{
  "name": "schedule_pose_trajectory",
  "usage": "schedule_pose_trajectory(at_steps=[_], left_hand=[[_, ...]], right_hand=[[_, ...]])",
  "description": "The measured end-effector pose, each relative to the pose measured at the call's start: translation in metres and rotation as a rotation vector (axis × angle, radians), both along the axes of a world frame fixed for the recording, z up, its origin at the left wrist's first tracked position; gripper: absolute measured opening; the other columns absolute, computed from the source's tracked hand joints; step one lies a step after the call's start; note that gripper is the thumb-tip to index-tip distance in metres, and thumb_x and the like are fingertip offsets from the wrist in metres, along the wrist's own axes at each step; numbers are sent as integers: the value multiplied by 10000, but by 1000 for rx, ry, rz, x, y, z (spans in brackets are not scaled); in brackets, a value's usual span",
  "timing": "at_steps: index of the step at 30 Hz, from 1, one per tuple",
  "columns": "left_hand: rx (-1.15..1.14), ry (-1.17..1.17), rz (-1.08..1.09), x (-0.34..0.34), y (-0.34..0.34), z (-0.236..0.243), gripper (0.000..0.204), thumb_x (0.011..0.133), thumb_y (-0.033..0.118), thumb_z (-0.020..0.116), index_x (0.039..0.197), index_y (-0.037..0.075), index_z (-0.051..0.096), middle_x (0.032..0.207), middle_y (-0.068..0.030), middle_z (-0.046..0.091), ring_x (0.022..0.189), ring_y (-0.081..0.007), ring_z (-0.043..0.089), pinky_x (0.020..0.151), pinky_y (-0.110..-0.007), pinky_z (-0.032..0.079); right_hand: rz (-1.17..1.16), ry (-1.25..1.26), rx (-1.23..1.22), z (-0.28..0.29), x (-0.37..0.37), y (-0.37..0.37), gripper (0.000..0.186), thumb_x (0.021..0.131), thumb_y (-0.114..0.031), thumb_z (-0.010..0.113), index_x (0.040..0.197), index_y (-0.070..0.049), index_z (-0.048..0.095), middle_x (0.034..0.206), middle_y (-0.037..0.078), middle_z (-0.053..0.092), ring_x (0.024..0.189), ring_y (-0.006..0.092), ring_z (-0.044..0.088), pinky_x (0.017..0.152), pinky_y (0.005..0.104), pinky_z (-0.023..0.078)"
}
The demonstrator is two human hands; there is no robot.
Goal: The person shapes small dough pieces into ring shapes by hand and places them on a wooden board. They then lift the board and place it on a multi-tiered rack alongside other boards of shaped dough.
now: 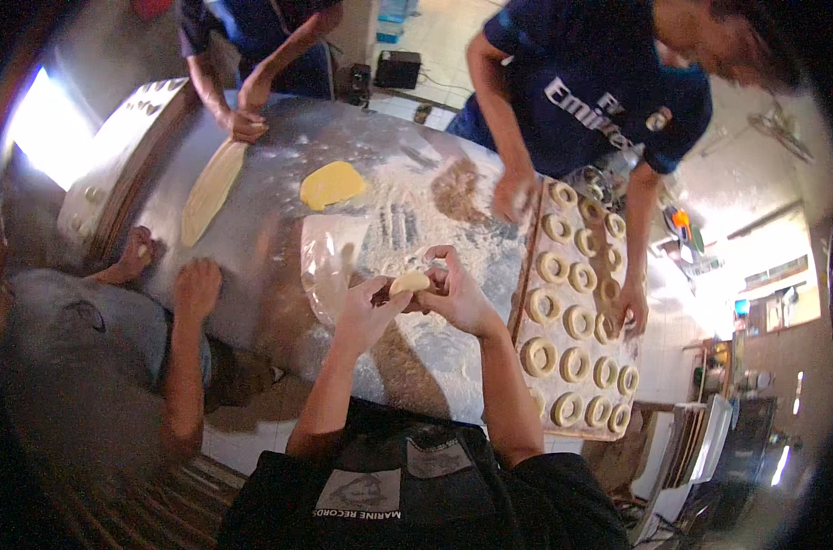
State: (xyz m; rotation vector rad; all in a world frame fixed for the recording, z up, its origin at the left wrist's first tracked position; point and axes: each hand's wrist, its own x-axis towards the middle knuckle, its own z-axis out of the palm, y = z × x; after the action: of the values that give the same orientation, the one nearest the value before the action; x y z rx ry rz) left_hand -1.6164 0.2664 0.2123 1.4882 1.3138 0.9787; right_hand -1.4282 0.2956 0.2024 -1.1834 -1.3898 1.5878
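A small pale piece of dough is held between my two hands above the floured metal table. My left hand pinches its left side with thumb and fingers. On its other side, my right hand grips it with curled fingers. Just left of my hands lies a clear plastic sheet. Beyond it rests a flat yellow lump of dough. To my right, a board carries several rows of dough rings.
Across the table a person in a dark shirt has both hands at the board. At the far left, another person's hands hold a long dough strip. A person in grey stands close on my left. Stacked trays sit at the table's left end.
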Motion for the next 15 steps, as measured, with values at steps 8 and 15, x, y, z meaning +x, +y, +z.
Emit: schedule_pose_trajectory(at_steps=[8, 15], left_hand=[[199, 226, 5, 21, 10, -26, 243, 703, 4, 706, 876, 8, 536, 942, -185, 564, 860, -348, 572, 700, -423, 466], [370, 139, 24, 51, 9, -39, 274, 814, -27, 602, 1065, -4, 494, 977, -177, 540, 914, -370, 568, 783, -442, 457]], right_hand=[[-503, -485, 644, -43, -27, -4, 382, 807, -86, 651, 1155, -77, 494, 953, 121, 590, 849, 269, 627, 761, 377, 520], [-217, -1, 216, -29, 3, -23, 338, 842, -1, 595, 1164, -74, 520, 986, 61, 608, 914, 146, 604, 823, 321, 518]])
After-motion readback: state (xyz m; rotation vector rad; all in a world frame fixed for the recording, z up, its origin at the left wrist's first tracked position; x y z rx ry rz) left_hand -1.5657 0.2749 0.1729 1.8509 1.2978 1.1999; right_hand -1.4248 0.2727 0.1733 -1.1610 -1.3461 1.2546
